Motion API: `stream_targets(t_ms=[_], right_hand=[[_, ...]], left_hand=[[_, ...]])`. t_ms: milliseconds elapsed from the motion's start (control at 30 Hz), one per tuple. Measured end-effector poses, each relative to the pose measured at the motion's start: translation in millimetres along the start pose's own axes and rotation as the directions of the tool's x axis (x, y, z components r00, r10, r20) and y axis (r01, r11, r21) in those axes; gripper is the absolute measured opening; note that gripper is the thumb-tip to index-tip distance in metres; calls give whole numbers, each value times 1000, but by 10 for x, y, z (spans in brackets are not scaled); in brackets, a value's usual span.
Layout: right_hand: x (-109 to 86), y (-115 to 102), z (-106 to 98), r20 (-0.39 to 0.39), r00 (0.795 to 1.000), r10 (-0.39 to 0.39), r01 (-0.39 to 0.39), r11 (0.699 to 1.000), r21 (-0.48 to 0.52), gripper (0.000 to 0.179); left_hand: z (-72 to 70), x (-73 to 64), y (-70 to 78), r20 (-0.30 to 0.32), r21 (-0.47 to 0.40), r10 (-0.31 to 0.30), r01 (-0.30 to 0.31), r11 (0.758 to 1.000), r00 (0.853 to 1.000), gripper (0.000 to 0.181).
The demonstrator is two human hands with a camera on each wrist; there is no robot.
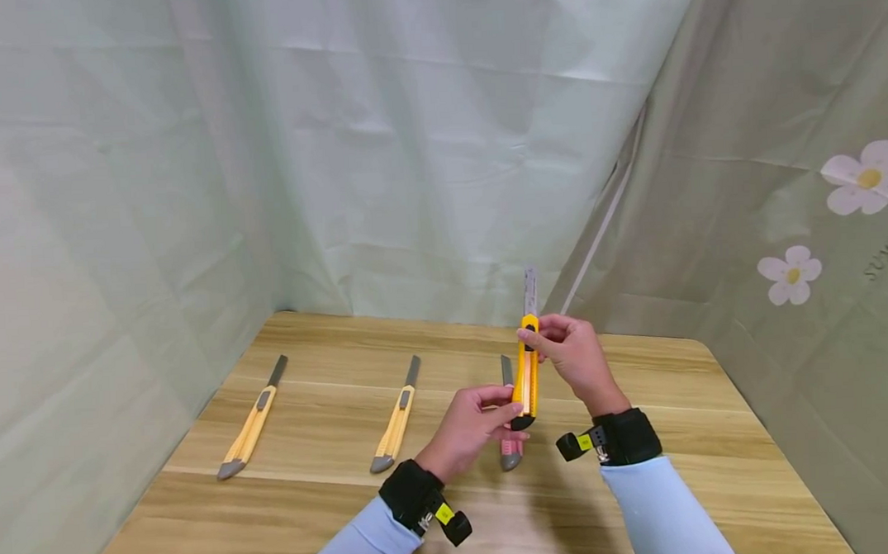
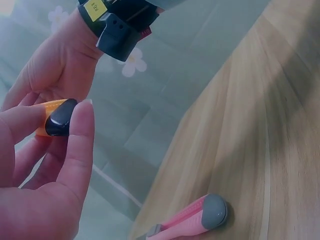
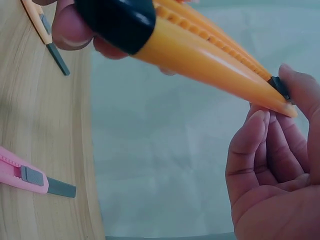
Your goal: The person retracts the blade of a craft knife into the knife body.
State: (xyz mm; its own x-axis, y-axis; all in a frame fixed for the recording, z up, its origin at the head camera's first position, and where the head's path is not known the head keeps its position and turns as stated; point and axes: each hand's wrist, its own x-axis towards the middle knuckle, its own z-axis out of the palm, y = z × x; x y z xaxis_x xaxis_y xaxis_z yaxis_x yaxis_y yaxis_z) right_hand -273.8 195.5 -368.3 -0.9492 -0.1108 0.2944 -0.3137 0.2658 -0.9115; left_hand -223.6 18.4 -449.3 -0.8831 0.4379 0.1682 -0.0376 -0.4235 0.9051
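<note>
Both hands hold up an orange utility knife (image 1: 526,377) with a black end cap (image 2: 61,118), its blade (image 1: 530,291) out and pointing up in the head view. My left hand (image 1: 467,429) pinches the capped lower end between thumb and fingers. Higher up, my right hand (image 1: 580,358) pinches the handle near the blade end, its thumb at the black slider (image 3: 279,87). Behind the held knife, a pink utility knife (image 1: 511,459) with a grey end lies on the table, partly hidden by the left hand and the handle.
Two pale yellow utility knives (image 1: 251,426) lie on the wooden table (image 1: 335,513), the second yellow knife (image 1: 397,424) nearer the left hand. Their grey blades point toward the back. Pale curtains (image 1: 439,161) enclose the table's back and sides.
</note>
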Motion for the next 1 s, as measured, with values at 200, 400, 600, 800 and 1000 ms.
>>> stream_targets(t_ms=[200, 400, 600, 800, 1000], right_hand=[[2, 39, 31, 8, 999, -35, 34, 998, 48, 30], [5, 63, 45, 29, 998, -62, 59, 995, 83, 27], [5, 44, 50, 55, 997, -51, 47, 996, 75, 29], [-67, -134, 61, 123, 991, -56, 49, 997, 62, 23], [-82, -151, 94, 186, 981, -63, 39, 991, 127, 25]], left_hand=[[-28, -18, 24, -1, 67, 26, -26, 997, 1000, 25], [-42, -28, 38, -15, 96, 24, -22, 995, 1000, 22], [-49, -25, 36, -2, 102, 36, -36, 994, 999, 22], [-72, -36, 49, -28, 172, 37, -32, 985, 999, 20], [-97, -31, 36, -38, 213, 33, -24, 977, 999, 19]])
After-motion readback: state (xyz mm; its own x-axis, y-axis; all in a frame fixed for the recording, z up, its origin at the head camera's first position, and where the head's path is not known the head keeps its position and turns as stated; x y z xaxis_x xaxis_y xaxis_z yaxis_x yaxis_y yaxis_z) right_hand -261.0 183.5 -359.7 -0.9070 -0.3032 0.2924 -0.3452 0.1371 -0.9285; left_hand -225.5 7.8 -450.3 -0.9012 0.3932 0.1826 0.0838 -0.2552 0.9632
